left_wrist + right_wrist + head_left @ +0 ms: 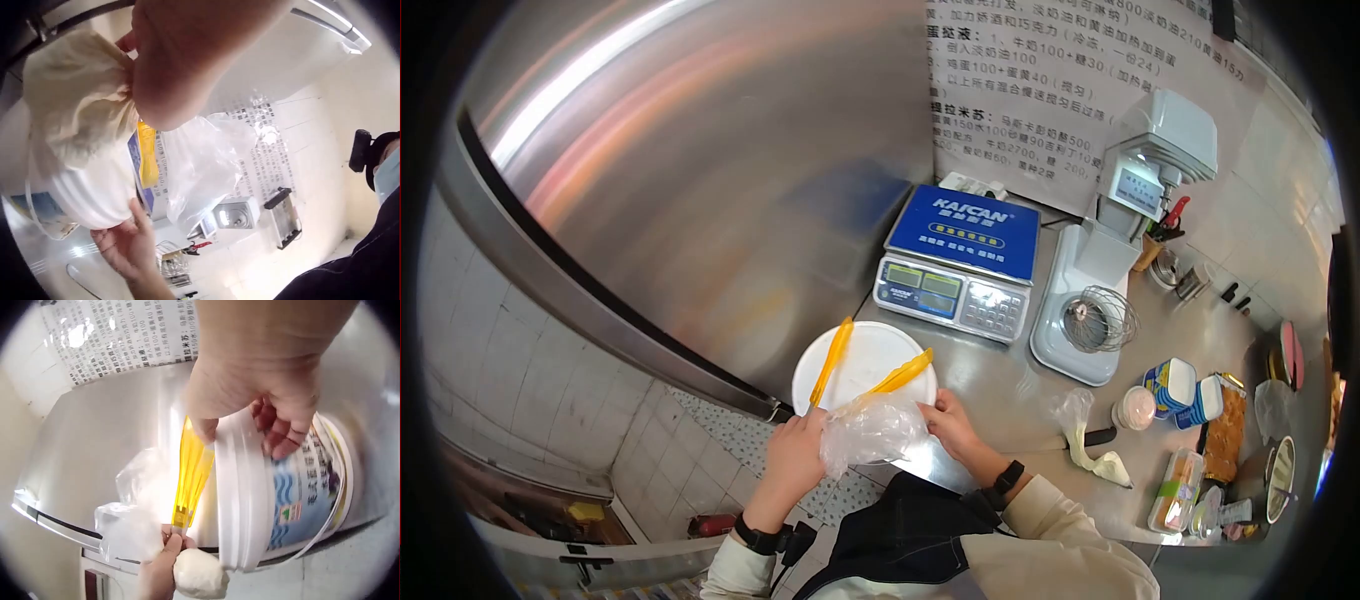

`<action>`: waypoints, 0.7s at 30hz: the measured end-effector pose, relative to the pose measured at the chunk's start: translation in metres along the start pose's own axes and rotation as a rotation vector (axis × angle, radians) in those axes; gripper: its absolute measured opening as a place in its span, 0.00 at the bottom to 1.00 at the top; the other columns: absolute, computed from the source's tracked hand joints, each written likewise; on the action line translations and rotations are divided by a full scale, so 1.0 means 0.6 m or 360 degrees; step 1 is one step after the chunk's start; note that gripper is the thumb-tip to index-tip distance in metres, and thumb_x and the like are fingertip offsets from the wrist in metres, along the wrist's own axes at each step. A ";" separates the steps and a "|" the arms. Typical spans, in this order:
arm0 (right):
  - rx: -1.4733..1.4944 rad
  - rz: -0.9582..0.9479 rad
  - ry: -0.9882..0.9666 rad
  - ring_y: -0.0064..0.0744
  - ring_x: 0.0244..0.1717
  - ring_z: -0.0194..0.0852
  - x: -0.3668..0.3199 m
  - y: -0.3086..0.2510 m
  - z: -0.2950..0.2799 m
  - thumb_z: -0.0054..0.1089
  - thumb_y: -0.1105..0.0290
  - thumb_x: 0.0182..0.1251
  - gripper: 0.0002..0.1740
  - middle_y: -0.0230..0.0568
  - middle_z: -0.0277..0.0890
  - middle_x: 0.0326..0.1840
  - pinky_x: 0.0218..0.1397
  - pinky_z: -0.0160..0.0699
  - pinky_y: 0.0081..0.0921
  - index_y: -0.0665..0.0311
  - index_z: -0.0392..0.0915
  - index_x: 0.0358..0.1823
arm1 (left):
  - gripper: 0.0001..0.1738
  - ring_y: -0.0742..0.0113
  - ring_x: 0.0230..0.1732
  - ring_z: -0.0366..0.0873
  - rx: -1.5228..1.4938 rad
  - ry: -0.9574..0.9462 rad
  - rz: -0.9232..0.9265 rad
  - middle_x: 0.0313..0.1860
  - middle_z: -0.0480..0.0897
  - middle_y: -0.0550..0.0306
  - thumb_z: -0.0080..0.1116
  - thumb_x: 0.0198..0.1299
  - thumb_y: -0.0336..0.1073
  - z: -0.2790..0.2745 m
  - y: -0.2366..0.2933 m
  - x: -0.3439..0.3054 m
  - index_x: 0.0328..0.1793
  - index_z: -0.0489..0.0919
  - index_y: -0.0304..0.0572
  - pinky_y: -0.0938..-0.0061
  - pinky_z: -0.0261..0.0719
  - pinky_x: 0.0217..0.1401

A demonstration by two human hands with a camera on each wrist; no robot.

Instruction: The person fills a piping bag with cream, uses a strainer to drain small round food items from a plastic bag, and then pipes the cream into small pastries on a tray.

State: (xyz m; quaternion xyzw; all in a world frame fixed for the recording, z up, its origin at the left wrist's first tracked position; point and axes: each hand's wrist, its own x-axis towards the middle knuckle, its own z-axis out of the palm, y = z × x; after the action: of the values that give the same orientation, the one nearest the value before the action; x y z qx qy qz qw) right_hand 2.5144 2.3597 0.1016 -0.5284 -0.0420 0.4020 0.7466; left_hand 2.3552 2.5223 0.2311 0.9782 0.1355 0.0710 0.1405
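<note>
My left hand [795, 450] grips the gathered neck of a clear plastic bag [875, 428]. The bag's full end [78, 100] bulges with a pale, cream-coloured filling on the far side of that hand; its loose clear end spreads the other way. Beside the neck, at the left fingertips, is a yellow plastic clip-like piece [190, 478]. Its two long arms stand apart in a V over a white lidded bucket [865, 345]. My right hand [950, 425] holds the bucket's rim, thumb over the lid and fingers curled beneath the edge.
A blue-topped scale [965, 235] stands behind the bucket, with a stand mixer [1095, 290] and wire whisk [1100, 318] to its right. On the right counter lie a filled piping bag [1100, 460], tubs [1170, 385] and a boxed food [1175, 490]. A steel panel [730, 220] rises at left.
</note>
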 end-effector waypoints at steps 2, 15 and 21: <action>-0.0153 0.0027 -0.0295 0.20 0.25 0.68 0.007 -0.008 -0.029 0.58 0.58 0.56 0.19 0.34 0.68 0.29 0.29 0.71 0.16 0.65 0.64 0.38 | 0.13 0.50 0.32 0.71 0.0034 0.0003 0.0023 0.30 0.75 0.51 0.51 0.42 0.31 0.029 -0.003 0.012 0.37 0.69 0.41 0.62 0.67 0.32; -0.1514 -0.1228 0.0630 0.34 0.36 0.71 0.089 -0.172 -0.138 0.55 0.73 0.54 0.13 0.44 0.71 0.35 0.41 0.70 0.26 0.67 0.69 0.41 | 0.19 0.48 0.51 0.66 -0.0446 -0.0029 -0.0150 0.49 0.70 0.46 0.43 0.46 0.24 0.019 -0.035 -0.002 0.48 0.71 0.40 0.63 0.64 0.55; -0.1347 -0.0524 0.0060 0.36 0.35 0.72 0.071 -0.125 -0.048 0.53 0.63 0.57 0.15 0.46 0.73 0.33 0.41 0.71 0.26 0.68 0.73 0.38 | 0.18 0.51 0.55 0.63 -0.0055 0.0247 -0.0055 0.52 0.69 0.44 0.44 0.51 0.27 0.077 -0.097 -0.018 0.50 0.71 0.40 0.66 0.58 0.60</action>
State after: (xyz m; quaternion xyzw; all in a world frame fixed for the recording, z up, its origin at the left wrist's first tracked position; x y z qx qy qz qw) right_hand 2.5990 2.3566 0.1350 -0.7806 -0.2726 0.2158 0.5194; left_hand 2.3387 2.5613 0.1687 0.9647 0.1617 0.1464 0.1476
